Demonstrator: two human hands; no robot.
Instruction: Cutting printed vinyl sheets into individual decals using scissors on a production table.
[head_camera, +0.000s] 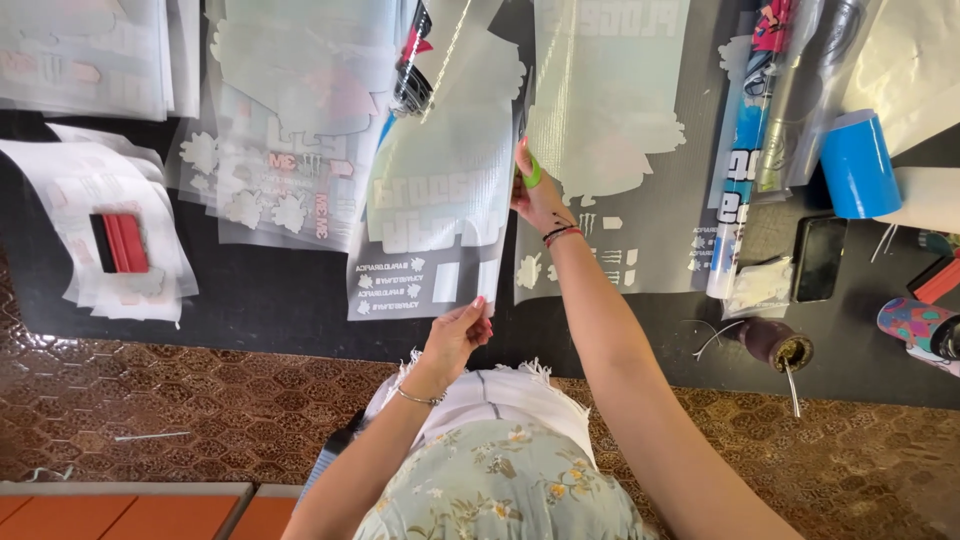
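The clear sticker sheet (440, 190) with white shapes is held up over the black table (260, 300), its bottom edge near the table's front edge. The left hand (458, 335) pinches the sheet's bottom corner. The right hand (537, 195) grips its right edge, maybe with a small green tool (532, 172). One blue tape roll (858, 165) stands far right of the sheet.

There is one view only, from a camera worn on the person's head, looking almost straight down and slightly forward over their own torso at 6 o'clock. It sits close enough that both forearms fill the centre, reaching toward 12 o'clock. The black table (250, 290) spans the upper frame from 9 to 3 o'clock, the patterned floor (150, 400) runs below; no second view shares the scene
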